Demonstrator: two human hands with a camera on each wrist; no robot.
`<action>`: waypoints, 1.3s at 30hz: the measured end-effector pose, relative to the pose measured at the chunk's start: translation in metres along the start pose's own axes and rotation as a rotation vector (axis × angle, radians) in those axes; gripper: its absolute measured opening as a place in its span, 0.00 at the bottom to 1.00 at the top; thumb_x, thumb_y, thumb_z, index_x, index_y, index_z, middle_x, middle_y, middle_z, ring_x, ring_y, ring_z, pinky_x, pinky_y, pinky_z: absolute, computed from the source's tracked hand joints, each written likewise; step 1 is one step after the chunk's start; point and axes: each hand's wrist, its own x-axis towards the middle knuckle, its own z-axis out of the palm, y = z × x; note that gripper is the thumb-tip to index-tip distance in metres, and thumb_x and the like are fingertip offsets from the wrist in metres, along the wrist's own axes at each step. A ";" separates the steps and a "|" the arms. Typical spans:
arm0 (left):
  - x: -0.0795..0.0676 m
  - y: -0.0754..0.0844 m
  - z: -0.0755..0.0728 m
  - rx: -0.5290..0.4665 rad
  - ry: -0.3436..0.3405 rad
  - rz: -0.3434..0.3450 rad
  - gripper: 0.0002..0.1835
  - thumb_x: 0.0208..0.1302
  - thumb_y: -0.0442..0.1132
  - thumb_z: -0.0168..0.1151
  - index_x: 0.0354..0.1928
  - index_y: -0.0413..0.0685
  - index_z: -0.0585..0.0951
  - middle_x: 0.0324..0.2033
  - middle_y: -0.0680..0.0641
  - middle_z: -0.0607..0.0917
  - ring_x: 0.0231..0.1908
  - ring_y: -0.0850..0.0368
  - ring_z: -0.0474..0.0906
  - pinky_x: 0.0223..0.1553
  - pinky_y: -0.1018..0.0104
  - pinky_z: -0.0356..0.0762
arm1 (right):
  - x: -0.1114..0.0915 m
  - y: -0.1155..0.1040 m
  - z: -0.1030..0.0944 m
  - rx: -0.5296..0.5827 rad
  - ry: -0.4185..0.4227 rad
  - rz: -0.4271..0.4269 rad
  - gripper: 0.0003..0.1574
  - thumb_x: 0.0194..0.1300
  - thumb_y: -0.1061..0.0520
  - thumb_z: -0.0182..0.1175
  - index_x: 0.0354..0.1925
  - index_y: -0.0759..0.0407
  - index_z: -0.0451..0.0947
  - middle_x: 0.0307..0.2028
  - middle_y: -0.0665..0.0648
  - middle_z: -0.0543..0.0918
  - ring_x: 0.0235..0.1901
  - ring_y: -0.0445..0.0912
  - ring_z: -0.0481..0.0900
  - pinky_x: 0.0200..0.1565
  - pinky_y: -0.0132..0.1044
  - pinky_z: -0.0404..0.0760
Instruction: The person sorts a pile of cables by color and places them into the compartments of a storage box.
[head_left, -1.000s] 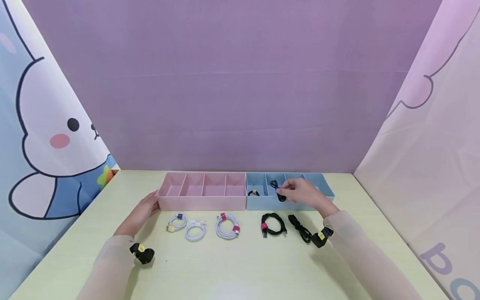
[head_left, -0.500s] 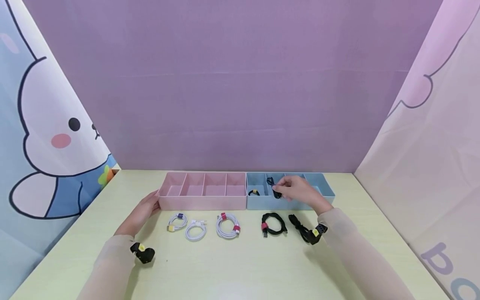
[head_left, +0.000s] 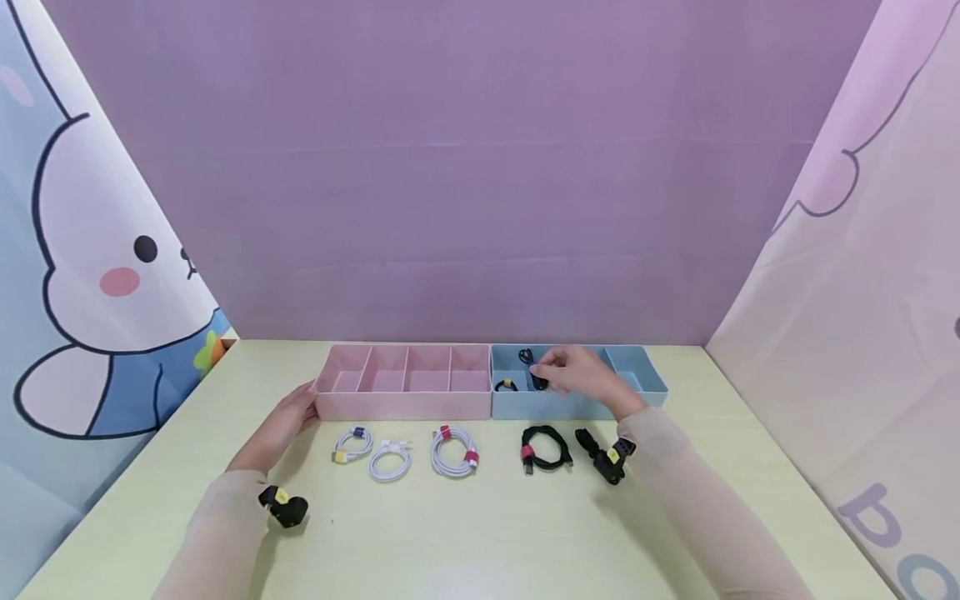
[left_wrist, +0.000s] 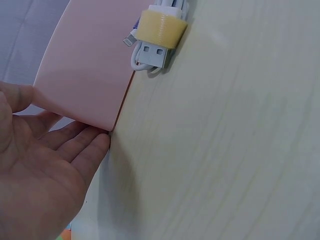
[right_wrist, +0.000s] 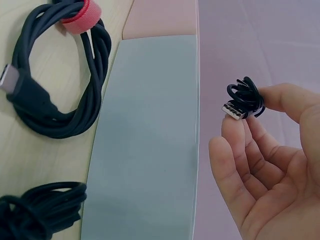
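Note:
My right hand pinches a small bundled black USB cable between thumb and fingers above the blue divided box. In the right wrist view this USB cable shows a metal plug, and the hand is above the box's rim. At the far left my left hand touches the end wall of the pink divided box. Its fingers lie fairly straight against that end in the left wrist view, with the thumb near the top corner. A yellow-banded black cable lies in the blue box's leftmost compartment.
Before the pink box lie white coiled cables: one with yellow and blue bands, one plain, one red-banded. A red-banded black cable and another black cable lie before the blue box. A purple backdrop stands behind.
My right hand has moved left along the blue box with the black USB cable, which is now nearer the leftmost compartments. The left hand stays at the pink box's end.

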 end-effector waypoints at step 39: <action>-0.003 0.001 0.001 0.027 0.013 -0.050 0.38 0.82 0.57 0.26 0.78 0.37 0.36 0.77 0.30 0.44 0.74 0.34 0.48 0.74 0.44 0.52 | 0.031 -0.010 0.011 -0.083 -0.009 0.006 0.16 0.73 0.47 0.61 0.44 0.58 0.85 0.33 0.67 0.84 0.37 0.61 0.85 0.43 0.51 0.87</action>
